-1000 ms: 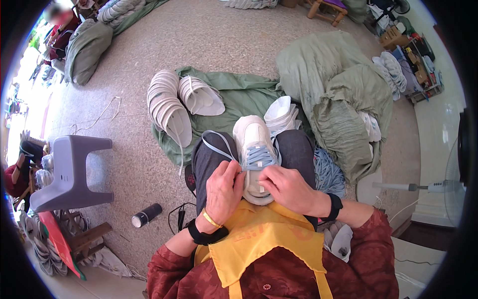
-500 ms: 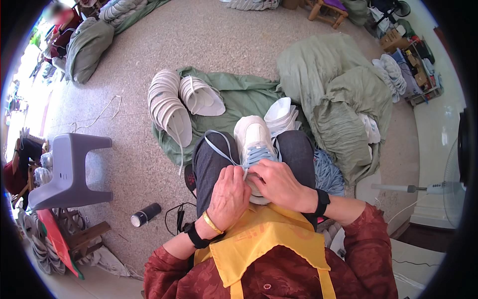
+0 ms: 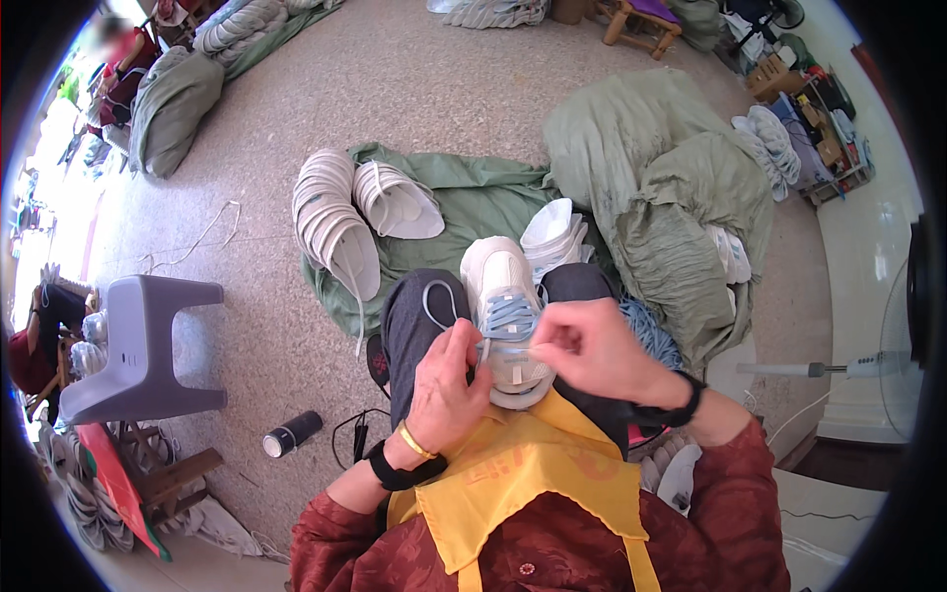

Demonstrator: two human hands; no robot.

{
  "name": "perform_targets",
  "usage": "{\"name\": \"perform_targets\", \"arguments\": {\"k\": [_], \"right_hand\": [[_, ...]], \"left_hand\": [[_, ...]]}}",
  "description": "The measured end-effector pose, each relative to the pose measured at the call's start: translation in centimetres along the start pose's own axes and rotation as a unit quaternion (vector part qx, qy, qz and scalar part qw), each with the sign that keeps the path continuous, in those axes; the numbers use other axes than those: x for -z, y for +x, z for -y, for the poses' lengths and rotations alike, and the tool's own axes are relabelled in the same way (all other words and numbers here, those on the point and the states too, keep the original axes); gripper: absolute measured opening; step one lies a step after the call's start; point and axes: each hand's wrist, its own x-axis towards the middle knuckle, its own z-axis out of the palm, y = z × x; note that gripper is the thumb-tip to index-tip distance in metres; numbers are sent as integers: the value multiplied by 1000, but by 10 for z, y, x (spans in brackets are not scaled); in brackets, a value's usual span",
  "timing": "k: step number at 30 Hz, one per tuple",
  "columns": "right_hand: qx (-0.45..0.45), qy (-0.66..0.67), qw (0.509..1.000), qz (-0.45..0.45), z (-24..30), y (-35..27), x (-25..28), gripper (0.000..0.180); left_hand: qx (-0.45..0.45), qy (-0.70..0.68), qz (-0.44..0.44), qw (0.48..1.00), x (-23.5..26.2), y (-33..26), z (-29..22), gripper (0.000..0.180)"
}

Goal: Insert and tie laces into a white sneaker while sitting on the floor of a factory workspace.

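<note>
A white shoe (image 3: 493, 268) sits between my knees, toe pointing away, with light blue shoelace (image 3: 511, 316) crossing its front. My left hand (image 3: 446, 380) is closed at the left side of the shoe's opening, pinching the lace. A loop of that lace stands up over my left knee. On the right, my right hand (image 3: 599, 347) is raised just off the shoe, fingers pinched. A thin stretch of lace runs from the shoe toward its fingertips, partly blurred. The tongue of the shoe shows between both hands.
Stacked white shoe uppers (image 3: 330, 212) lie on a green cloth (image 3: 473, 187) ahead. More uppers (image 3: 554, 235) stand beyond my right knee, near a large green sack (image 3: 631, 138) and blue laces (image 3: 646, 331). A grey plastic stool (image 3: 138, 340) and dark cylinder (image 3: 293, 434) are left; a fan (image 3: 893, 365) right.
My right hand has moved right and away from the shoe, uncovering its tongue. My left hand has shifted only slightly. The lace loop over my left knee has become smaller.
</note>
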Motion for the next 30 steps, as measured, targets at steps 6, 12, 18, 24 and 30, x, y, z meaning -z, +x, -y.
{"name": "perform_targets", "arguments": {"k": [6, 12, 18, 24, 30], "right_hand": [[-79, 159, 982, 67, 45, -12, 37, 7], [-90, 231, 965, 81, 29, -9, 29, 7], [-140, 249, 954, 94, -14, -40, 32, 12], [-271, 208, 940, 2, -99, -117, 103, 10], [-180, 9, 978, -105, -67, -89, 62, 13]], "left_hand": [[-40, -175, 95, 979, 11, 31, -10, 23], [-21, -249, 236, 939, -1, 29, 3, 17], [117, -404, 179, 890, 15, 7, 18, 5], [201, -305, 192, 911, 94, -21, 43, 9], [71, -45, 145, 986, 81, -13, 31, 18]]}}
